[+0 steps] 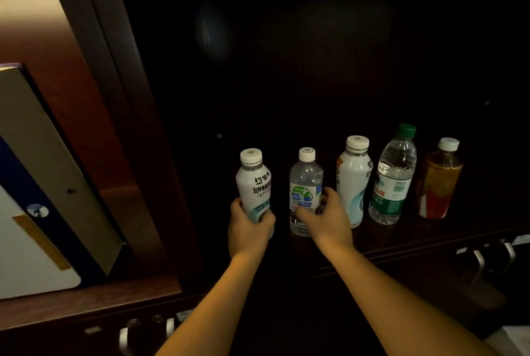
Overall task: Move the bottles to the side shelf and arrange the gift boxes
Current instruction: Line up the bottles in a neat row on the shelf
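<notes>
Several bottles stand in a row inside a dark cabinet shelf (430,236). My left hand (249,226) grips the lower part of a white milk-drink bottle (254,183) at the left end. My right hand (325,219) wraps around a small clear water bottle (305,183) beside it. Further right stand a second white bottle (353,180), a clear green-capped water bottle (393,178) and an amber tea bottle (438,180). A large gift box (34,183), white, beige and blue, leans in the left compartment.
A brown wooden partition (120,114) separates the lit left compartment from the dark one. Metal drawer handles (479,262) show below the shelf at right, and more handles (124,338) at the bottom left. The cabinet's back is too dark to read.
</notes>
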`<state>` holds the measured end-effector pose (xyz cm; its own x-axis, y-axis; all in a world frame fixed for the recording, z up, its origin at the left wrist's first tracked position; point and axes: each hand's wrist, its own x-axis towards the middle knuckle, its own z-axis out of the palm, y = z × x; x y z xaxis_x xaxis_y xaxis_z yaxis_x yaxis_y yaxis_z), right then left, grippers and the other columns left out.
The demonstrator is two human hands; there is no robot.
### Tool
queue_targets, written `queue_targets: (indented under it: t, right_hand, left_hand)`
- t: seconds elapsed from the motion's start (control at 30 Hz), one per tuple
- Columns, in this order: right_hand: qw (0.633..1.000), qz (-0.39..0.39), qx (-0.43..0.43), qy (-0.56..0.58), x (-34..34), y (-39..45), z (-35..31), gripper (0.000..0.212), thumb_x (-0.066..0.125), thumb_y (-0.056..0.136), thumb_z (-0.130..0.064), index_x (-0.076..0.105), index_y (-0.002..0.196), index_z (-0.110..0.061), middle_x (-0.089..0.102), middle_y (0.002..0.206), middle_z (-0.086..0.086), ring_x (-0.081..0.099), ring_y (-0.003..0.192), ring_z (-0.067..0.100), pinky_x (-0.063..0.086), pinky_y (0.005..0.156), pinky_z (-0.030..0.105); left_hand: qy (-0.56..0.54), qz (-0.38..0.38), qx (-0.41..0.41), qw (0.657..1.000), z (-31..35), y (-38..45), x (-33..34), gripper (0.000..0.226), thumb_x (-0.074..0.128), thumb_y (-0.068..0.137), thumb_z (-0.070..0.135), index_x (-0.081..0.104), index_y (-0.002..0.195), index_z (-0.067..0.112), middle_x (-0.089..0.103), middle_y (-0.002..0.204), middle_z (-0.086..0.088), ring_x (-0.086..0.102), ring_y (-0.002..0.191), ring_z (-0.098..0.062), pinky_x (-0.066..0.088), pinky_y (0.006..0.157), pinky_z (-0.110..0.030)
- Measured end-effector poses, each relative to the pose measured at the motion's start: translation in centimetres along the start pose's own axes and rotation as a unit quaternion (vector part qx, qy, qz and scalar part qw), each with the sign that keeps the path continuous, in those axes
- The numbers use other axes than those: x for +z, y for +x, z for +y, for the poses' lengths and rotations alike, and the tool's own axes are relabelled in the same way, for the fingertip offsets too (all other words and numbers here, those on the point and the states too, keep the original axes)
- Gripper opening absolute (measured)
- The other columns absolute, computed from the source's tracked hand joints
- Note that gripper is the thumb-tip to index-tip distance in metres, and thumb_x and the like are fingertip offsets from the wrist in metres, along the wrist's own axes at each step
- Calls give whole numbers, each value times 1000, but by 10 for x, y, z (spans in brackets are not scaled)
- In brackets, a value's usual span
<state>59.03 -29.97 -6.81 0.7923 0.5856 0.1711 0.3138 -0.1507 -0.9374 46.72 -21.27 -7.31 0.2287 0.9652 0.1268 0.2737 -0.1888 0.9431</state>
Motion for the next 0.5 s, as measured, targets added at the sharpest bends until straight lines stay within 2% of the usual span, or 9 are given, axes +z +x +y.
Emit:
queue_targets:
  t: [0.1,0.13,0.2,0.27,0.3,0.37,0.43,0.5]
  right_hand:
    - [998,24,4,-57,12,2,-3,94,84,61,-51,41,137,-16,51,128,6,55,114,25,51,91,46]
    - [996,38,2,-78,15,2,-4,96,84,62,-49,39,138,-14,49,130,8,53,116,27,50,92,47]
    - [996,47,-5,-81,16,3,-3,81,84,64,-42,44,129,-15,54,121,7,56,111,26,52,86,43]
    - [998,30,-1,-48,13,4,1,60,81,65,-33,47,114,-21,60,104,-2,62,99,22,51,74,35]
    - [999,23,1,-29,13,5,2,57,80,65,-30,46,111,-24,60,98,-6,64,95,20,49,68,30]
    - [1000,22,-2,-7,14,6,1,65,81,64,-32,45,118,-22,58,102,-6,62,97,18,49,69,28]
    - [998,53,0,-30,18,5,-1,79,85,61,-40,44,125,-18,50,114,1,55,103,20,51,82,37]
    - [996,74,-9,-57,20,4,0,75,86,61,-41,48,120,-15,51,114,4,54,104,22,50,82,39]
  left_hand:
    - [26,11,23,999,0,2,4,76,79,69,37,36,129,19,49,126,-6,52,114,-26,50,87,-43]
    - [41,16,28,999,0,3,4,73,79,70,35,37,128,17,45,128,-7,51,114,-27,49,86,-40]
    - [57,11,36,998,-2,7,2,70,77,71,32,40,128,15,39,127,-9,51,110,-27,46,83,-35]
    - [63,-5,43,997,-4,9,-1,68,76,72,28,42,128,14,42,125,-10,53,109,-28,46,84,-35]
    - [59,-11,46,997,-4,10,-2,68,76,71,26,42,129,14,44,124,-9,53,109,-27,46,84,-36]
    - [43,-18,49,998,-5,10,-4,68,76,71,23,42,129,15,46,123,-7,54,108,-24,48,84,-37]
    - [33,-21,51,998,-6,10,-5,68,76,70,22,42,128,15,47,121,-5,55,107,-23,50,84,-39]
    - [30,-20,52,998,-7,10,-4,66,76,70,22,42,126,15,47,119,-4,55,105,-22,49,81,-36]
